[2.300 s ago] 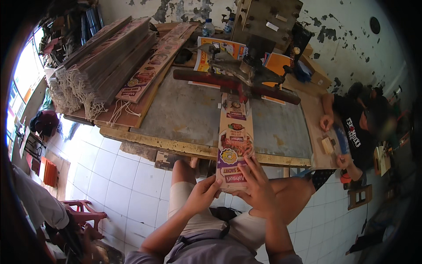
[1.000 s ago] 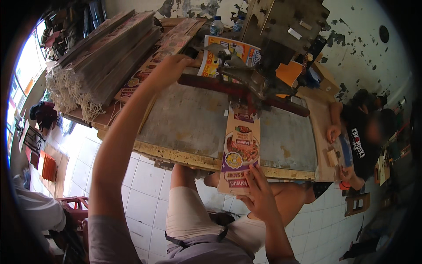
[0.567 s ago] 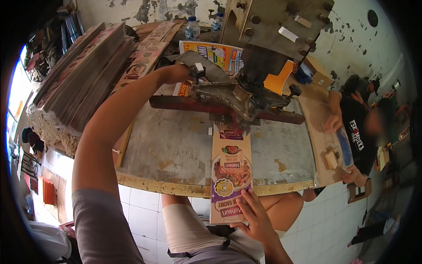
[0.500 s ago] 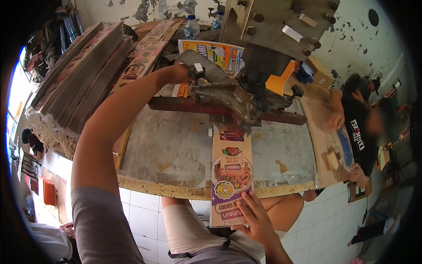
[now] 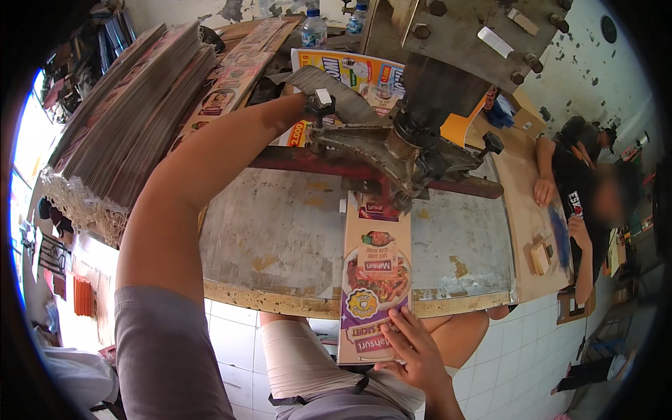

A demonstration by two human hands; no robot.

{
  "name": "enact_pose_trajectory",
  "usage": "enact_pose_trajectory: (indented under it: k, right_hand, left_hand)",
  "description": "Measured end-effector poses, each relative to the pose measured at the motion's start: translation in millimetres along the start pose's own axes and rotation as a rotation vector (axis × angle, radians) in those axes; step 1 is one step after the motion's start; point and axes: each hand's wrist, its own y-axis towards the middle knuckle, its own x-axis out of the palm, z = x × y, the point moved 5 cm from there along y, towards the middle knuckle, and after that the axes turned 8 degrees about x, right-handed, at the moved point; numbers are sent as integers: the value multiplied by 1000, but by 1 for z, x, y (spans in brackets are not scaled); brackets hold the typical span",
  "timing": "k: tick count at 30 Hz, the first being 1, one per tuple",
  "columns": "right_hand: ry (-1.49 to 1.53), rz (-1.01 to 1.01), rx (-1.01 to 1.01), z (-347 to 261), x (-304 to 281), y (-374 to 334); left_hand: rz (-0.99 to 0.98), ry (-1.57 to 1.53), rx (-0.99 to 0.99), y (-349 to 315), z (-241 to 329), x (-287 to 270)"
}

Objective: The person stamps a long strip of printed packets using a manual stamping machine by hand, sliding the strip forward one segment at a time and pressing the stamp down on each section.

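A long printed cardboard strip [image 5: 378, 238], with food pictures and a purple end, lies lengthwise on the grey work board [image 5: 266, 231]. Its near end juts past the board's front edge over my lap, while its far end runs beneath the red bar of a metal press [image 5: 413, 150]. My right hand [image 5: 418, 353] holds that near end at its right corner, fingers laid on the printed face and thumb at the end edge. Reaching forward, my left hand [image 5: 297, 106] is beside the press's left knob [image 5: 322, 102], which hides its fingers.
Tall piles of similar strips [image 5: 133, 119] stand at the left. Beyond the press are a colourful printed sheet [image 5: 336, 66] and water bottles [image 5: 313, 29]. A co-worker [image 5: 581, 189] sits at the right by a small wooden block [image 5: 540, 258]. A cardboard box [image 5: 526, 119] sits behind.
My view has shifted slightly, moving the scene rightward. The co-worker's lower hand has risen from the table edge toward the chest. My right hand stays on the strip, which keeps its place under the press.
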Motion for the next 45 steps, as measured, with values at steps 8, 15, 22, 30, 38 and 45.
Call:
enact_pose_trajectory:
  k: [8, 15, 22, 30, 38, 45]
  right_hand:
    - [-59, -18, 26, 5, -11, 27]
    - [-67, -32, 55, 8, -11, 30]
    - [-139, -16, 76, 20, -12, 50]
    - [-107, -1, 6, 16, -7, 63]
    - [-119, 12, 47, 27, -7, 64]
    - [-88, 8, -4, 26, -7, 79]
  left_hand:
    - [68, -402, 35, 52, -10, -4]
    - [153, -375, 35, 60, 13, 7]
    - [249, -284, 98, 81, 20, 18]
    - [168, -720, 31, 71, -59, -25]
    - [337, -485, 29, 69, 14, 9]
    - [261, -346, 89, 70, -38, -23]
